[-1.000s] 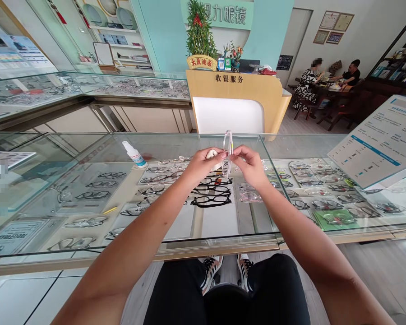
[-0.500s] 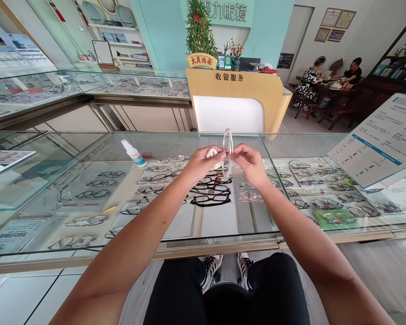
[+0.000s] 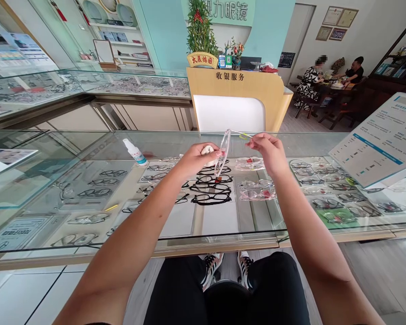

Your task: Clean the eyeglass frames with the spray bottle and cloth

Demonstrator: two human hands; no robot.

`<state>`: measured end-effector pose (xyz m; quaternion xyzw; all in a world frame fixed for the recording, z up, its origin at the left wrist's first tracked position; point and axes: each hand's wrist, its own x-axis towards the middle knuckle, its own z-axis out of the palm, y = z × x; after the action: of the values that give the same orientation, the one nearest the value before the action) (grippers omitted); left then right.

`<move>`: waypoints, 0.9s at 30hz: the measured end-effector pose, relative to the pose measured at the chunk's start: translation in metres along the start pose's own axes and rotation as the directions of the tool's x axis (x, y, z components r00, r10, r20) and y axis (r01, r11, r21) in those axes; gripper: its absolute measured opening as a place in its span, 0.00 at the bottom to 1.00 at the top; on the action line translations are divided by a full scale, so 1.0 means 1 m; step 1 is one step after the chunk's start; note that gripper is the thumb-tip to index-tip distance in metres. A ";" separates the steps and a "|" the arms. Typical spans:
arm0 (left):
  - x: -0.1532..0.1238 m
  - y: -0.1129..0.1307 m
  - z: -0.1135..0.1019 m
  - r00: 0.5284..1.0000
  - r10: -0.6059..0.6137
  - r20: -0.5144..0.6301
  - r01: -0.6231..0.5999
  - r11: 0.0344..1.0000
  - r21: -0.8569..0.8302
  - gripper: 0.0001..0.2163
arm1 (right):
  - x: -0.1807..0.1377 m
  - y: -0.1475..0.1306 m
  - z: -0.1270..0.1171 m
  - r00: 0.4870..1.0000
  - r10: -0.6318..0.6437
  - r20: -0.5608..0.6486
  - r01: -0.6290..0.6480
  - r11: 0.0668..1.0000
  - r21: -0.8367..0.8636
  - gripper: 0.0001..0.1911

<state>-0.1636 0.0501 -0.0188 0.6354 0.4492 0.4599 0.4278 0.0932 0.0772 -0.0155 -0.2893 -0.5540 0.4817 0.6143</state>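
A pair of clear-framed eyeglasses [image 3: 227, 144] is held upright above the glass counter, seen nearly edge-on. My left hand [image 3: 196, 161] is closed on its front, with a bunched white cloth [image 3: 208, 150] also in the fingers. One temple, with a small yellow-green tag [image 3: 244, 135], stretches to the right. The fingertips of my right hand [image 3: 269, 152] are pinched at the end of that temple. Below lie black-framed glasses [image 3: 211, 198] and pink clear frames [image 3: 253, 195] inside the display case.
A white spray bottle [image 3: 135, 152] stands on the glass countertop [image 3: 176, 144] at left. A printed sign [image 3: 379, 140] leans at right. Past the case is a wooden cashier desk [image 3: 238, 90]. Two people sit at a table [image 3: 334, 85] in the far right background.
My right hand has moved right and slightly up, away from my left hand, and the temple now stretches out toward it. The frame front has tilted a little.
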 end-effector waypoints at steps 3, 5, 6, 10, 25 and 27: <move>-0.001 0.004 -0.004 0.999 0.018 0.035 -0.021 0.997 0.077 0.29 | 0.003 -0.004 -0.006 0.999 0.013 -0.033 -0.013 1.000 -0.010 0.10; -0.001 0.006 -0.004 0.999 0.022 0.041 -0.025 0.997 0.077 0.29 | 0.003 -0.007 -0.008 0.999 0.029 -0.029 -0.029 1.000 0.011 0.12; 0.000 0.006 -0.003 0.999 0.022 0.029 -0.023 0.998 0.056 0.29 | 0.003 -0.008 -0.009 0.999 0.039 -0.019 -0.038 0.999 0.032 0.13; 0.002 0.003 0.007 0.998 -0.013 -0.067 0.003 0.989 -0.151 0.31 | 0.001 -0.012 -0.010 0.990 0.054 0.127 -0.068 0.992 0.105 0.24; -0.011 0.003 0.034 0.991 0.120 -0.051 -0.118 0.992 0.055 0.25 | -0.011 0.021 0.020 0.998 -0.049 0.049 0.059 0.972 -0.228 0.13; -0.011 0.002 0.036 0.990 0.124 -0.063 -0.121 0.991 0.061 0.26 | -0.011 0.019 0.020 0.998 -0.054 0.032 0.060 0.969 -0.240 0.10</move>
<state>-0.1306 0.0339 -0.0264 0.6580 0.4363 0.4932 0.3652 0.0699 0.0703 -0.0324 -0.3395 -0.6243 0.3967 0.5811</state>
